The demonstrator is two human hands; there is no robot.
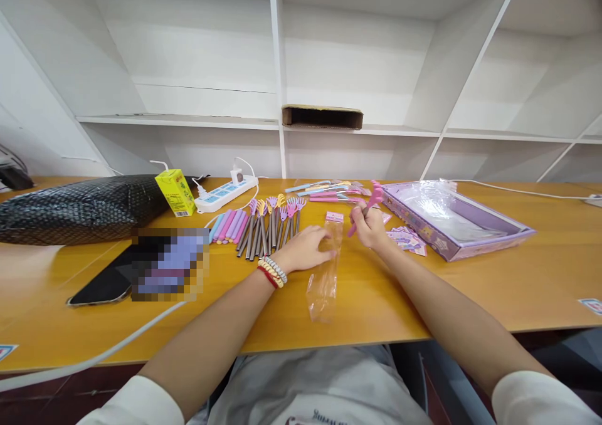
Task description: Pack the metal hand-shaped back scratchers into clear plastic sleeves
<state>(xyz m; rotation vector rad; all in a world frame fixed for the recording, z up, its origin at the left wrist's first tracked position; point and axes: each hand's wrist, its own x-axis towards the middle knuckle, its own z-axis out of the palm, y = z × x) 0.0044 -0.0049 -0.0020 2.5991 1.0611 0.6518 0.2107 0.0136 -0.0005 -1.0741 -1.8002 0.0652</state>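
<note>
Looks like a small packing workspace tbh: wooden tabletop point(470, 293) under white cubby shelves point(357, 55) beyond the hands point(338, 238), power strip point(226, 194) off left, rows of small goods plus clear bags point(323, 287) around them.

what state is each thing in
clear plastic bag, flat, empty
purple box, open, plastic inside
juice carton, straw in
power strip, plugged into
cardboard box, open-fronted
pink back scratcher, in right hand
left hand, open
black device, partly pixelated, on/off unclear
</note>
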